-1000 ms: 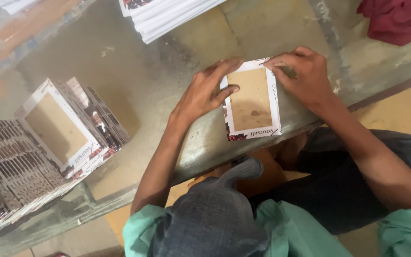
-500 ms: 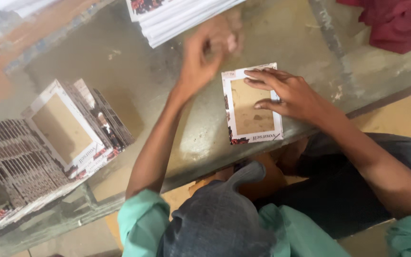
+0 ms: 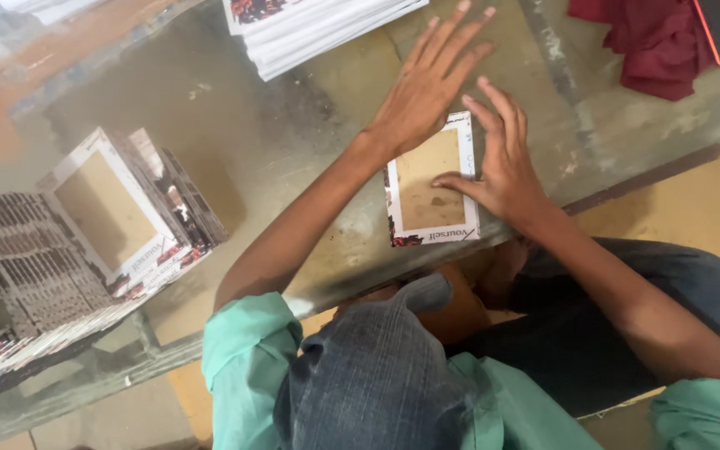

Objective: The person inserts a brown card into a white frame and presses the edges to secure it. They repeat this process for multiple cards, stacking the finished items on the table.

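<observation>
A flat card (image 3: pixel 427 196) with a white border and a brown middle lies on the worn table (image 3: pixel 293 125) near its front edge. My left hand (image 3: pixel 427 92) lies flat with fingers spread, its heel on the card's top edge and its fingers on the table beyond. My right hand (image 3: pixel 502 162) rests flat on the card's right side, thumb on the brown middle. Neither hand grips anything.
A stack of white sheets (image 3: pixel 310 29) lies at the far edge, just beyond my left fingers. A pile of similar bordered cards (image 3: pixel 118 208) sits at the left. A red cloth (image 3: pixel 643 42) lies at the top right. The table's front edge (image 3: pixel 627 179) runs diagonally below my hands.
Both hands held the card by its edges; my left hand then lifted away and now lies flat at the card's top. My right hand slid onto the card's right side.
</observation>
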